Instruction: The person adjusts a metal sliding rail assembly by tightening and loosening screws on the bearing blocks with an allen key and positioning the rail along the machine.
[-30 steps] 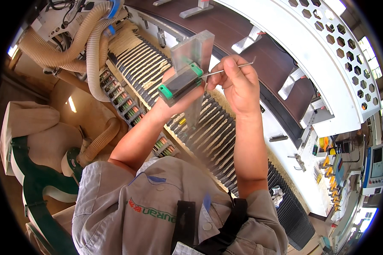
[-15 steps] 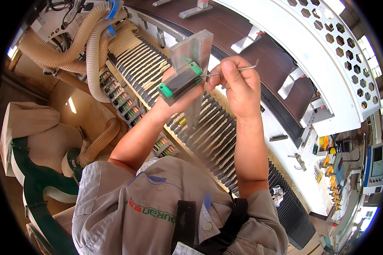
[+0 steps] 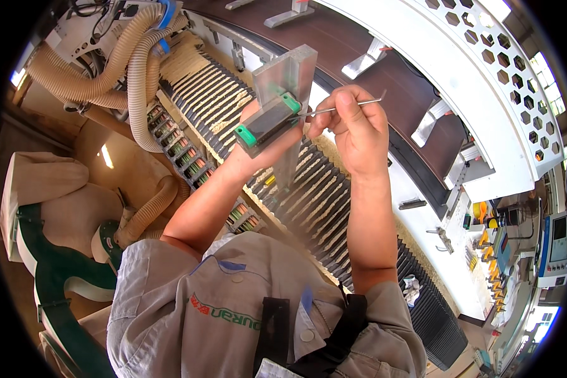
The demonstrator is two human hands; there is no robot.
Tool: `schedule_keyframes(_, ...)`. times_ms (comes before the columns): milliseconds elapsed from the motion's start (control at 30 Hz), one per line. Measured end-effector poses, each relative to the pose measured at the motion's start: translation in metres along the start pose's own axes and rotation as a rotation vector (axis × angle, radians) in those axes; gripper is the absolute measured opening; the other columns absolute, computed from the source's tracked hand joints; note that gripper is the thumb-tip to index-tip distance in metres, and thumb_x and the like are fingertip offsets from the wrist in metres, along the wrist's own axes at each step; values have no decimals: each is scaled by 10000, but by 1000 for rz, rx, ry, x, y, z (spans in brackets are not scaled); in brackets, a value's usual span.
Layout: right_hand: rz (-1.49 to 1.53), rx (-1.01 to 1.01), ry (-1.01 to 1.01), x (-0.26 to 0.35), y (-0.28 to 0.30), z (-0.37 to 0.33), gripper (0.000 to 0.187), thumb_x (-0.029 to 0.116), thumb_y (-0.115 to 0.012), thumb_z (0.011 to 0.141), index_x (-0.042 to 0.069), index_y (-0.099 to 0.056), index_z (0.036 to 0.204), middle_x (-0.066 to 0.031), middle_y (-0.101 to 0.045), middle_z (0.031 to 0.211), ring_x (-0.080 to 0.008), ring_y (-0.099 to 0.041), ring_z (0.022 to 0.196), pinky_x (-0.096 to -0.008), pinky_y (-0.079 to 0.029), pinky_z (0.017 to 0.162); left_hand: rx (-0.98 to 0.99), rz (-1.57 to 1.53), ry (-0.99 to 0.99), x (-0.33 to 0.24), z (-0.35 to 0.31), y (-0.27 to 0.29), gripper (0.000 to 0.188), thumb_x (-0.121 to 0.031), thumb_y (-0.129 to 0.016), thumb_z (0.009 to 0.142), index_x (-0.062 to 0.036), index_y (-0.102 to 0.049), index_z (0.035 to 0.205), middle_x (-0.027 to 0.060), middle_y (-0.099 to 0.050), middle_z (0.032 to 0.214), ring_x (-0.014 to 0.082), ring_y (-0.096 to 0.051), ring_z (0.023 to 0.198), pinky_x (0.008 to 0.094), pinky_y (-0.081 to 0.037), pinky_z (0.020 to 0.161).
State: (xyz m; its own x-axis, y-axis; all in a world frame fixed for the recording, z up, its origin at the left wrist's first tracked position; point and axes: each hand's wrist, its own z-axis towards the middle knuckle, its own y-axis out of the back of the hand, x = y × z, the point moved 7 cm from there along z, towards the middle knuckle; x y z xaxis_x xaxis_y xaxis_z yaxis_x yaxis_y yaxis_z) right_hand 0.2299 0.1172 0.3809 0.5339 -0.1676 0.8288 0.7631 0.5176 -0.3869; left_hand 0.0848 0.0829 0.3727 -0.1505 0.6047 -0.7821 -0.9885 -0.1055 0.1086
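My left hand (image 3: 257,161) is wrapped around a dark linear guide block (image 3: 269,126) with green end caps, held from underneath. Most of those fingers are hidden behind it. Against the block's far side stands an upright silver metal bracket (image 3: 288,70), its lower part reaching down past my hand. Between thumb and fingers, my right hand (image 3: 363,135) pinches a thin L-shaped hex key (image 3: 367,101). Its long arm points left at the block's right end, near the green cap. Whether the tip sits in a screw cannot be made out.
Black bellows (image 3: 318,205) dusted with wood shavings run diagonally below my hands. A cable chain (image 3: 186,154) lies alongside them. Ribbed beige hoses (image 3: 135,75) hang at upper left. The machine's white hood (image 3: 435,57) curves along the right; small tools (image 3: 492,264) lie farther right.
My right hand has shifted slightly right, and the hex key has turned a little in its fingers. The left hand, block and bracket stay almost in place.
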Motion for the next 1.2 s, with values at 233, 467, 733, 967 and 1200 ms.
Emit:
schedule_keyframes(233,182,58,-70,-19,10,6,262,255,-561,982,-1,-574,926,-104,-637,774,-205,-636,663,-333,-541,621,-1,-48,-35,4,0,0,143,31,-623,710,-37,-617,835,27,-618,759,124,-582,678,281,-484,621)
schedule_keyframes(467,195,50,-93,-26,13,11,268,270,-563,979,9,-577,918,-100,-639,754,-214,-638,635,-324,-538,625,9,-16,5,-5,2,-5,158,56,-615,732,-29,-615,865,29,-625,774,121,-592,698,276,-493,637)
schedule_keyframes(733,177,62,-95,-25,9,11,278,276,-558,981,10,-577,906,-95,-641,751,-212,-639,638,-320,-533,614,36,-57,15,-2,3,-7,158,62,-608,743,-23,-616,875,32,-640,792,129,-603,710,270,-496,640)
schedule_keyframes(967,217,101,-93,-20,6,10,276,267,-557,983,2,-582,911,-106,-642,753,-215,-632,638,-327,-536,614,12,-23,17,-4,5,-4,146,58,-621,757,-18,-620,882,28,-651,789,112,-616,720,260,-503,649)
schedule_keyframes(1200,174,108,-106,-22,6,14,268,253,-549,988,-5,-588,931,-108,-644,753,-210,-631,637,-326,-537,615,-16,-191,57,4,3,-7,155,60,-625,759,-21,-617,891,23,-643,781,105,-612,720,257,-501,650)
